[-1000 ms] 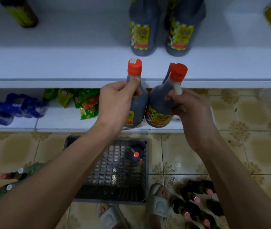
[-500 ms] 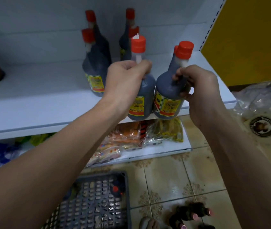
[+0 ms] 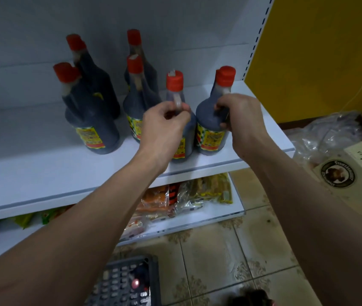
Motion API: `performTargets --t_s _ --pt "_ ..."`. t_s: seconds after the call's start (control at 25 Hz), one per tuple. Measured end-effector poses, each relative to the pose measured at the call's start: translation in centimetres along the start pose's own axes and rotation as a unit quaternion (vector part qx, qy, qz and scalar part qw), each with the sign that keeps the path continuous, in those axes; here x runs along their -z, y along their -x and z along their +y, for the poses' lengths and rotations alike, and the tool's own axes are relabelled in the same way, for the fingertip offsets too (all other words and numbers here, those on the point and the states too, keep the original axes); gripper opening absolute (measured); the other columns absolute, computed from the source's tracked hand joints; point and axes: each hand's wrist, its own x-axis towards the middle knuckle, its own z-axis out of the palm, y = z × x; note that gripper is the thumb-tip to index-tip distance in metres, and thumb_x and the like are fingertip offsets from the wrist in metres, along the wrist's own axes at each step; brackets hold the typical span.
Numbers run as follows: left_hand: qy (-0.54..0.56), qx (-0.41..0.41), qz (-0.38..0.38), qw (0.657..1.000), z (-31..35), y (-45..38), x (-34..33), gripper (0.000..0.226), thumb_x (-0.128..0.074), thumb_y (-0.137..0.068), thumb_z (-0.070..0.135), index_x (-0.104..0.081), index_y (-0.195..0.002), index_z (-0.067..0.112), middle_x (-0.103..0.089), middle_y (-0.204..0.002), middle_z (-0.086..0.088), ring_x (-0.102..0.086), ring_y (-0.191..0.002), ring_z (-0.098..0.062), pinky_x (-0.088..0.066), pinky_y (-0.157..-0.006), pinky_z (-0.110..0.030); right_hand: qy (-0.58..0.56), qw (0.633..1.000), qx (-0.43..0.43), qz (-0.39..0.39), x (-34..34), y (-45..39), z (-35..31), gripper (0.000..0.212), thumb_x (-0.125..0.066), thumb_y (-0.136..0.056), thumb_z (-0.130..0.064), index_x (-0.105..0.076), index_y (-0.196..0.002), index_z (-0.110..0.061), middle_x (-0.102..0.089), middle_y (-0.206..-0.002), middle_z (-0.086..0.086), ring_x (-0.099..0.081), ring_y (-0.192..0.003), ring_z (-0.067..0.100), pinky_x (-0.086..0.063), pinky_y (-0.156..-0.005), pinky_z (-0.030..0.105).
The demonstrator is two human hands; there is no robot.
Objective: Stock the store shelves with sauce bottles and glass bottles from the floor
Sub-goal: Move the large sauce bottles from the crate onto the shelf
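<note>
Taking the white shelf [image 3: 43, 173] as the landmark: below its front lip, nearest the camera, a dark crate [image 3: 129, 283] sits on the tiled floor with one red-capped bottle lying in it, work not yet done. Just over the shelf's front edge, toward its right end, the left hand [image 3: 164, 127] pinches the neck of the left sauce bottle [image 3: 181, 138] under its red cap, and the right hand [image 3: 239, 113] curls round the neck and shoulder of the right sauce bottle [image 3: 208, 133]. Both bottles stand with their long axes close to vertical, caps up, yellow labels facing the aisle; their bases appear to rest on the shelf, almost touching each other. To finish the step well, I judge each base should sit flat and further back from the lip before the fingers let go. Farther in, toward the back panel, the stocked bottles [image 3: 91, 115] stand upright.
</note>
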Motion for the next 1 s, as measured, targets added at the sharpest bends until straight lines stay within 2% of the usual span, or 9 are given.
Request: performTargets --t_s 0.2,0.28,0.36,0.48,0.6,0.68,0.8,0.88,1.0 --pt "-0.029 -0.035 0.003 0.999 -0.7 0.2 0.2 0.024 -0.063 -0.082 0.001 -0.066 -0.086 0.025 -0.065 -0.083 0.005 -0.057 -0.072 -0.004 -0.048 -0.069 -0.017 0.04 0.998 0.054 -0.02 -0.2 -0.6 0.8 0.017 -0.056 -0.076 -0.014 -0.046 -0.064 -0.008 -0.036 -0.062 0.012 -0.034 -0.062 0.019 -0.029 -0.059 0.037" --pt "-0.046 -0.062 0.015 0.997 -1.1 0.8 0.3 0.026 -0.065 -0.082 0.0 -0.065 -0.098 0.02 -0.064 -0.092 0.001 -0.055 -0.067 0.002 -0.046 -0.068 -0.012 0.091 0.993 0.081 0.008 -0.1 -0.6 1.3 0.014 -0.057 -0.077 -0.015 -0.053 -0.071 -0.003 -0.045 -0.063 0.012 -0.041 -0.06 0.02 -0.034 -0.057 0.038" --pt "-0.057 -0.094 0.056 0.992 -1.7 1.4 0.5 0.033 -0.068 -0.08 -0.001 -0.063 -0.108 0.016 -0.055 -0.109 -0.003 -0.057 -0.079 0.005 -0.048 -0.072 -0.01 0.133 0.985 0.095 0.051 -0.2 -0.4 2.2 0.015 -0.066 -0.077 -0.013 -0.056 -0.087 -0.007 -0.056 -0.078 0.006 -0.053 -0.069 0.016 -0.046 -0.062 0.036" --pt "-0.102 -0.08 0.08 0.988 -3.4 1.6 1.1 0.051 -0.078 -0.075 0.012 -0.052 -0.119 0.02 -0.043 -0.12 0.001 -0.052 -0.104 0.001 -0.05 -0.092 -0.024 0.17 0.979 0.091 0.062 0.1 0.3 4.2 0.051 -0.08 -0.074 -0.019 -0.048 -0.115 -0.018 -0.047 -0.111 0.003 -0.055 -0.099 0.021 -0.051 -0.081 0.036" --pt "-0.161 -0.019 0.019 0.987 -5.4 1.7 1.2 0.086 -0.084 -0.07 0.026 -0.034 -0.14 0.025 -0.039 -0.137 0.0 -0.047 -0.125 -0.017 -0.043 -0.106 -0.038 0.207 0.973 0.091 0.042 0.4 0.2 6.3 0.077 -0.083 -0.074 -0.02 -0.039 -0.137 -0.024 -0.044 -0.124 0.008 -0.052 -0.112 0.027 -0.048 -0.088 0.035" --pt "-0.165 -0.002 -0.001 0.986 -5.9 1.4 0.6 0.104 -0.085 -0.07 0.03 -0.019 -0.15 0.027 -0.038 -0.148 0.0 -0.043 -0.133 -0.021 -0.041 -0.109 -0.045 0.178 0.978 0.105 0.023 0.2 -0.1 7.3 0.087 -0.083 -0.075 -0.018 -0.032 -0.144 -0.03 -0.048 -0.133 0.006 -0.053 -0.12 0.023 -0.048 -0.093 0.035" --pt "-0.2 0.013 0.01 0.98 -5.8 0.6 -0.8 0.11 -0.084 -0.073 0.027 -0.008 -0.152 0.027 -0.042 -0.149 -0.003 -0.049 -0.129 -0.031 -0.044 -0.103 -0.051 0.145 0.983 0.112 -0.008 -0.2 -1.0 8.1 0.095 -0.082 -0.074 -0.017 -0.025 -0.147 -0.038 -0.05 -0.143 -0.003 -0.052 -0.13 0.021 -0.05 -0.1 0.048" --pt "-0.226 0.02 0.021 0.974 -5.9 0.0 -1.4 0.107 -0.081 -0.075 0.025 -0.005 -0.15 0.029 -0.045 -0.146 -0.006 -0.054 -0.122 -0.038 -0.046 -0.098 -0.053 0.159 0.98 0.115 -0.019 -0.1 -1.7 8.1 0.095 -0.082 -0.075 -0.017 -0.024 -0.147 -0.038 -0.052 -0.142 -0.004 -0.052 -0.129 0.02 -0.049 -0.101 0.049" --pt "-0.241 0.022 0.029 0.97 -6.0 -0.8 -2.0 0.104 -0.079 -0.078 0.022 -0.004 -0.149 0.027 -0.044 -0.146 -0.007 -0.055 -0.119 -0.036 -0.047 -0.096 -0.047 0.186 0.974 0.131 -0.023 0.0 -2.8 8.3 0.093 -0.081 -0.077 -0.017 -0.024 -0.148 -0.033 -0.05 -0.142 -0.001 -0.053 -0.128 0.023 -0.048 -0.101 0.05"
